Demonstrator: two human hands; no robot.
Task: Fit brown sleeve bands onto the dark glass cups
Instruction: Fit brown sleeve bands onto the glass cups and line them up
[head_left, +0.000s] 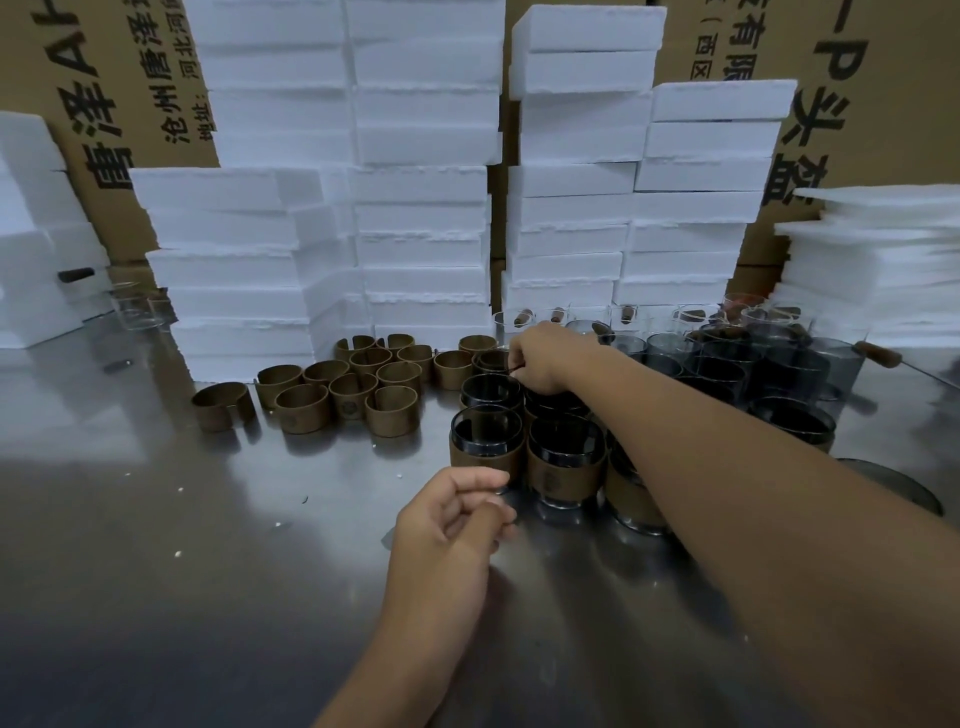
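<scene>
Several loose brown sleeve bands (353, 387) stand on the steel table (156, 519) left of centre. Dark glass cups wearing brown sleeves (565, 457) cluster in the middle. Bare dark cups (727, 364) are grouped at the right. My right hand (540, 361) reaches over the sleeved cups, its fingers curled on the rim of a sleeved cup (491, 389) at the back of that cluster. My left hand (457, 514) hovers near the front cup (485, 434), fingers loosely curled with nothing in them.
Tall stacks of white foam blocks (421, 208) and cardboard boxes (104, 104) wall off the back. Clear glasses (135, 312) stand at the back left and behind the dark cups. Thin foam sheets (872, 260) are piled at the right.
</scene>
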